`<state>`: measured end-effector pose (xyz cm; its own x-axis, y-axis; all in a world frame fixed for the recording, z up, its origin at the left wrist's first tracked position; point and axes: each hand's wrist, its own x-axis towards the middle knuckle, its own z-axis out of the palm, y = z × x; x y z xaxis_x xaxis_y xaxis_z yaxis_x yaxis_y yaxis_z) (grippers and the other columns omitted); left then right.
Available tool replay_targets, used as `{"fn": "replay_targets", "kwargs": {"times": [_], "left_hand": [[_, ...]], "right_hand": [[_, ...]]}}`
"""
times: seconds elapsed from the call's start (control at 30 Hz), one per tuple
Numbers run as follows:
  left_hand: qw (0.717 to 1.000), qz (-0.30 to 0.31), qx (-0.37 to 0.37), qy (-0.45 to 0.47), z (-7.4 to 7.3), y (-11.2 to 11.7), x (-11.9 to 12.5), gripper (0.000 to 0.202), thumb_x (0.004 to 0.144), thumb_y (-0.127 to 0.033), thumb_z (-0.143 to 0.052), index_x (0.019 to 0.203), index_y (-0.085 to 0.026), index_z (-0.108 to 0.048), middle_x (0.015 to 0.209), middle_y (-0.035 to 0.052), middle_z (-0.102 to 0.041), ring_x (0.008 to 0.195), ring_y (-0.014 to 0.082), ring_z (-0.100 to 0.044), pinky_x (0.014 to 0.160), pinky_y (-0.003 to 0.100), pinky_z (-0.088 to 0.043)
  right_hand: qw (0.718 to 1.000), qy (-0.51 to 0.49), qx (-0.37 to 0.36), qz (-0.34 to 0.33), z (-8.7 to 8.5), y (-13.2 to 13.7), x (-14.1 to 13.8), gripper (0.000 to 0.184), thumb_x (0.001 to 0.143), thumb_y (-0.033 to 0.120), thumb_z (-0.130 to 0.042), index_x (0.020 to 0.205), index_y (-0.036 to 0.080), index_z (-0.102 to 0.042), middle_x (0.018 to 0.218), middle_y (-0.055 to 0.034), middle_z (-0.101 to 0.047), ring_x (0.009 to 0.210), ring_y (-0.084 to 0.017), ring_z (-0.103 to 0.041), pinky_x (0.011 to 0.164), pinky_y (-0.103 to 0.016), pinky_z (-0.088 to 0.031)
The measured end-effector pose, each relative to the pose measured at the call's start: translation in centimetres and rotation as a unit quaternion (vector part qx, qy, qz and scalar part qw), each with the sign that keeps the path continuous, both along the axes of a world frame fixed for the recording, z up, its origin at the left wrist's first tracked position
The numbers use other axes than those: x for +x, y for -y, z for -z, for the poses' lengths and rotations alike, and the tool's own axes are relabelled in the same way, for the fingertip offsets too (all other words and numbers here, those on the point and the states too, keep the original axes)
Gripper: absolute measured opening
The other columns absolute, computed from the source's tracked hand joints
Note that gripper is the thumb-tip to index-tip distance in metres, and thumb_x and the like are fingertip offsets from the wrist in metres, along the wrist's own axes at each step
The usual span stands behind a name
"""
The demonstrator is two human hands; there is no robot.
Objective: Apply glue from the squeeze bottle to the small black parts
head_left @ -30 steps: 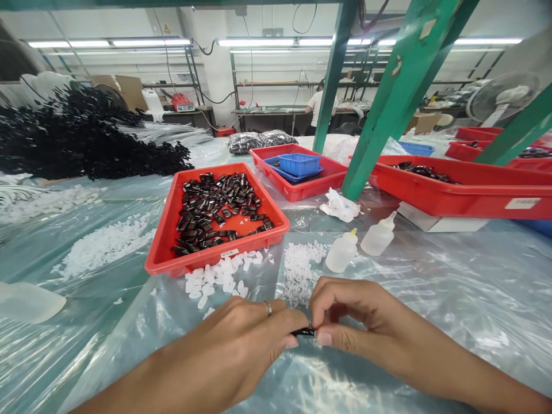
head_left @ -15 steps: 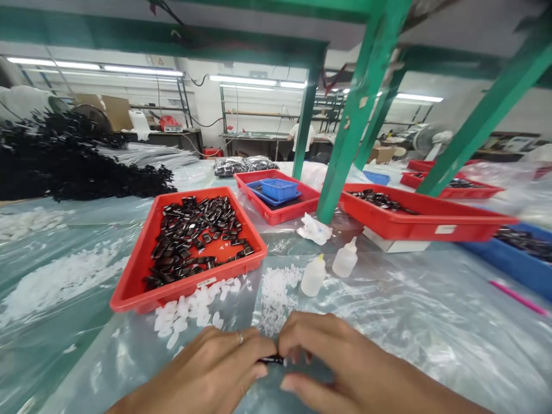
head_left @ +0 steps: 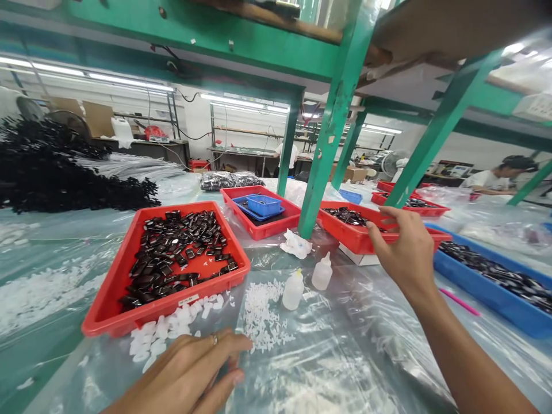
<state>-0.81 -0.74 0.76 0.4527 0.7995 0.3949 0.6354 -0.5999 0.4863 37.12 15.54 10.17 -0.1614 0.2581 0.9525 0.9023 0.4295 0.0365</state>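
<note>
My left hand (head_left: pixel 194 374) lies low on the clear plastic sheet, a ring on one finger, fingers stretched forward and nothing visible in them. Its fingertips are close to a pile of small white plastic pieces (head_left: pixel 259 310). My right hand (head_left: pixel 405 247) is reached out to the right, over the near edge of a red tray (head_left: pixel 345 236) holding black parts. Its fingers are curled with the back of the hand toward me, so whatever is in them is hidden. A larger red tray (head_left: pixel 107 310) of several black parts sits in front of my left hand.
Two small squeeze bottles (head_left: pixel 293 290) (head_left: pixel 322 271) stand mid-table beside a crumpled white tissue (head_left: pixel 295 244). A green post (head_left: pixel 321 149) rises behind them. A blue bin (head_left: pixel 474 287) of black parts and a pink stick (head_left: pixel 459 302) lie right. A black heap (head_left: pixel 52 172) fills the far left. A person (head_left: pixel 495 178) works far right.
Both hands pinched a small black part together before. My right hand has left it and reached up right to the red tray; my left hand stays low. The view has tilted up.
</note>
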Motion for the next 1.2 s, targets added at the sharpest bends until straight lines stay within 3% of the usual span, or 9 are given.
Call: {"fn": "replay_targets", "kwargs": {"times": [0.2,0.33,0.5,0.63,0.73,0.87,1.03,1.2], "left_hand": [[0.996,0.012,0.067,-0.051,-2.5,-0.5,0.1,0.034,0.114,-0.025,-0.042,0.089,-0.023,-0.064,0.08,0.0011,-0.073,0.069,0.0193,-0.072,0.066,0.03,-0.052],[0.996,-0.019,0.071,-0.058,-2.8,-0.9,-0.2,0.031,0.114,-0.022,-0.042,0.089,-0.024,-0.061,0.079,0.0001,-0.071,0.065,0.0185,-0.067,0.064,0.031,-0.048],[0.974,-0.21,0.071,-0.034,-3.3,-3.7,-4.2,0.02,0.109,-0.03,-0.047,0.101,-0.023,-0.065,0.084,0.0016,-0.073,0.074,0.0208,-0.071,0.069,0.032,-0.052],[0.953,-0.294,0.038,-0.058,-3.4,-6.4,-8.9,0.024,0.104,-0.034,-0.05,0.104,-0.019,-0.07,0.103,0.0126,-0.078,0.092,0.0313,-0.075,0.081,0.043,-0.058],[0.961,-0.264,-0.02,-0.08,-3.3,-7.3,-10.8,0.033,0.102,-0.037,-0.052,0.116,-0.02,-0.076,0.126,0.0135,-0.08,0.11,0.0318,-0.077,0.098,0.047,-0.062],[0.971,-0.181,-0.093,-0.124,-3.8,-7.2,-11.2,0.049,0.106,-0.04,-0.045,0.141,-0.027,-0.075,0.159,0.0061,-0.068,0.151,0.0291,-0.06,0.129,0.048,-0.046],[0.965,-0.15,-0.139,-0.164,-4.8,-7.0,-11.3,0.048,0.106,-0.038,-0.042,0.135,-0.032,-0.08,0.158,0.0015,-0.069,0.144,0.0275,-0.066,0.124,0.045,-0.051],[0.968,-0.161,-0.117,-0.151,-4.5,-7.1,-11.2,0.043,0.099,-0.032,-0.047,0.121,-0.028,-0.083,0.142,0.0038,-0.079,0.135,0.0271,-0.07,0.118,0.043,-0.055]], "right_hand": [[0.989,0.075,-0.025,-0.125,1.9,3.8,-5.3,0.016,0.104,0.016,-0.069,0.118,0.024,-0.068,0.106,-0.0089,-0.08,0.09,-0.024,-0.078,0.082,-0.034,-0.06],[0.97,0.131,-0.067,-0.196,3.1,5.3,-7.6,0.017,0.108,0.014,-0.062,0.123,0.021,-0.064,0.11,-0.0114,-0.078,0.095,-0.024,-0.079,0.085,-0.033,-0.059],[0.953,0.172,-0.082,-0.235,3.5,6.0,-8.0,0.015,0.111,0.014,-0.056,0.123,0.021,-0.062,0.104,-0.0095,-0.076,0.089,-0.021,-0.078,0.081,-0.031,-0.06],[0.924,0.203,-0.13,-0.296,4.2,6.6,-8.6,0.019,0.109,0.011,-0.054,0.121,0.022,-0.065,0.103,-0.008,-0.078,0.091,-0.02,-0.079,0.078,-0.029,-0.064],[0.899,0.222,-0.168,-0.337,4.8,7.5,-9.5,0.025,0.106,0.008,-0.052,0.12,0.022,-0.069,0.105,-0.0083,-0.081,0.096,-0.022,-0.082,0.08,-0.032,-0.068],[0.88,0.238,-0.203,-0.357,4.8,8.9,-10.5,0.032,0.105,0.007,-0.046,0.113,0.023,-0.072,0.101,-0.0069,-0.083,0.092,-0.022,-0.084,0.075,-0.033,-0.07],[0.885,0.25,-0.176,-0.353,4.4,9.8,-10.9,0.035,0.108,0.009,-0.041,0.112,0.022,-0.073,0.1,-0.0073,-0.084,0.091,-0.022,-0.085,0.076,-0.032,-0.071],[0.884,0.255,-0.171,-0.351,4.6,10.1,-10.9,0.037,0.109,0.009,-0.039,0.111,0.022,-0.073,0.099,-0.0064,-0.084,0.09,-0.022,-0.085,0.075,-0.033,-0.071]]}}
